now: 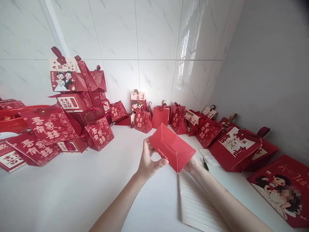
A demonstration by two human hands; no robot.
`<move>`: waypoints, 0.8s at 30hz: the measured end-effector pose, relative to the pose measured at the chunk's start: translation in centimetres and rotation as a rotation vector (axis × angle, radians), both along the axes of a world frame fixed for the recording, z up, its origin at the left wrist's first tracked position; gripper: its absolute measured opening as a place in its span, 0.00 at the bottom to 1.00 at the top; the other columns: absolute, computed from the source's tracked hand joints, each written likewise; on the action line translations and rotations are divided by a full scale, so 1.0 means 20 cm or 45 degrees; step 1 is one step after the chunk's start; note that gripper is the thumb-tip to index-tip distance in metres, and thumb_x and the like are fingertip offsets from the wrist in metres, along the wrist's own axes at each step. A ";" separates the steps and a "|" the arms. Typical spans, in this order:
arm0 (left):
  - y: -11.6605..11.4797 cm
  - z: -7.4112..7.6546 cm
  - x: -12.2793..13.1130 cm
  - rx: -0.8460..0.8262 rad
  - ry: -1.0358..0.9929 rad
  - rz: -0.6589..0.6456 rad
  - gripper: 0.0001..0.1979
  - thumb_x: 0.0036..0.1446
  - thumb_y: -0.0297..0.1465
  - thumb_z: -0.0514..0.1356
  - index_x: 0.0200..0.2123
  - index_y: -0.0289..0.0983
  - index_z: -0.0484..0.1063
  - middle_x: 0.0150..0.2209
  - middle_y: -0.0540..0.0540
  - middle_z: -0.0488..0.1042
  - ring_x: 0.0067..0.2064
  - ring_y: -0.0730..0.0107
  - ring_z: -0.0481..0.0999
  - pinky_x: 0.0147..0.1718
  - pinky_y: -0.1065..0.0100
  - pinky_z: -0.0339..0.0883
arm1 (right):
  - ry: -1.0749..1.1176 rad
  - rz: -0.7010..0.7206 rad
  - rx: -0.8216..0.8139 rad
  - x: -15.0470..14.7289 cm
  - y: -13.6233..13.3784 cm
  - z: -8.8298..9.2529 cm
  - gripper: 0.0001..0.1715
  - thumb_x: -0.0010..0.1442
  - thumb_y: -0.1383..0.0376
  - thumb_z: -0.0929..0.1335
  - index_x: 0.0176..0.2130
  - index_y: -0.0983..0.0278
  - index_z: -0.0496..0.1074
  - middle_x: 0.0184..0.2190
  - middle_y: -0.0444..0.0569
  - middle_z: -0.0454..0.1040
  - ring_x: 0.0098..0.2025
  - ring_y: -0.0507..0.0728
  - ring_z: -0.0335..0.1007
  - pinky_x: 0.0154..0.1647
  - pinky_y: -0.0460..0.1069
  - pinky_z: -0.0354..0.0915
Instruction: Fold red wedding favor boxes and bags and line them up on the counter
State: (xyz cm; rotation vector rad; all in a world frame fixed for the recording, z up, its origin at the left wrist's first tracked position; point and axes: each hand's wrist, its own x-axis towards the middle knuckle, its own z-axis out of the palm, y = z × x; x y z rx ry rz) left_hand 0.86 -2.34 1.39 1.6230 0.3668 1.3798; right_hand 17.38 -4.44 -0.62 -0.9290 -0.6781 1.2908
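Observation:
Over the white table, a red paper gift box (172, 149) is held up between both hands, one folded, seamed face turned towards me. My left hand (150, 160) grips its left end, thumb along the lower edge near a line of small gold print. At the right end, my right hand (191, 165) is closed on the box from behind and below, most of its fingers hidden. An open lined notebook (198, 201) lies beneath my right forearm. Beside that wrist, a black pen (205, 165) and a small written-on paper (210, 157) lie on the table.
Stacked red wedding boxes (70, 104) stand at the left, near a red basket (36, 111). More red boxes (143, 121) line the tiled wall (156, 38). Larger red bags (238, 149) stand at the right, with a flat printed red one (281, 190) closer to me.

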 end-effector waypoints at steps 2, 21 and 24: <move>0.00 0.00 0.00 -0.026 -0.014 0.005 0.33 0.43 0.47 0.67 0.48 0.42 0.57 0.44 0.43 0.72 0.42 0.63 0.75 0.43 0.62 0.70 | 0.000 -0.031 0.005 0.00 0.00 0.02 0.14 0.45 0.60 0.69 0.20 0.61 0.60 0.13 0.35 0.52 0.13 0.45 0.41 0.12 0.42 0.53; 0.13 -0.07 -0.05 -0.428 0.574 -0.559 0.32 0.42 0.35 0.68 0.52 0.39 0.65 0.54 0.41 0.67 0.51 0.53 0.71 0.47 0.58 0.67 | -0.395 -0.816 0.514 0.20 -0.05 0.24 0.23 0.42 0.53 0.76 0.14 0.65 0.67 0.18 0.40 0.59 0.21 0.48 0.52 0.19 0.44 0.51; 0.12 -0.09 -0.04 -0.455 0.635 -0.542 0.30 0.42 0.33 0.68 0.50 0.39 0.64 0.55 0.40 0.66 0.53 0.53 0.70 0.47 0.58 0.67 | -0.494 -0.709 0.601 0.20 -0.06 0.26 0.15 0.44 0.57 0.75 0.18 0.63 0.72 0.22 0.42 0.65 0.25 0.50 0.59 0.23 0.44 0.56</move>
